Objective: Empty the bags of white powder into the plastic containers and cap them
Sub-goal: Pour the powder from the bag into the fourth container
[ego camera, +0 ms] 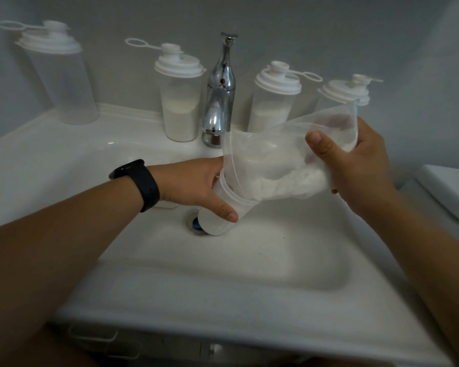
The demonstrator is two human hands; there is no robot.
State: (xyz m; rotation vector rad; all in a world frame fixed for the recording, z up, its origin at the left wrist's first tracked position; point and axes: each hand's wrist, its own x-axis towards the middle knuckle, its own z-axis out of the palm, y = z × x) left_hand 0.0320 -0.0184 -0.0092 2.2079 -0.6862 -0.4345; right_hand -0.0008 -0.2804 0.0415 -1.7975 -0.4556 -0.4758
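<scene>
No legible text, label, brand, number or sign appears on any surface. The far containers (179,102), the tap (220,88), the bag (289,154) and the black wristband (139,182) all show plain, unmarked faces.

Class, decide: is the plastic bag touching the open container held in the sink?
Touching. The head view shows the plastic bag tucked into the open container at its rim.

White sink (154,284): four capped plastic containers (180,102) and a chrome faucet (220,102) stand on its rear ledge; an uncapped container (217,221) sits in the basin over the drain (194,223).
</scene>
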